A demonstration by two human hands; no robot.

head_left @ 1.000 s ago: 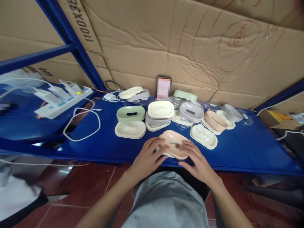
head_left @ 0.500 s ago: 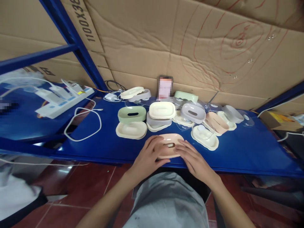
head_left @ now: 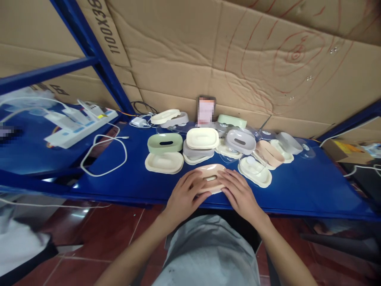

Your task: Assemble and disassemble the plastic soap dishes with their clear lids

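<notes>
Datum: the dish (head_left: 212, 171) nearest the front edge of the table (head_left: 300, 194). Left hand (head_left: 183, 194): on its left end. Right hand (head_left: 242, 194): on its right end. Phone (head_left: 205, 112): behind it. Power strip (head_left: 64, 139): far left. Carton (head_left: 349, 156): far right.

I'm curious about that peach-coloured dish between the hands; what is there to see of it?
The peach dish is a glossy, rounded oblong, plastic by its look, with a slot through which something pale shows. It lies slot-up near the front edge of the blue table. The left hand holds one end, the right hand the other, each covering part of it.
</notes>
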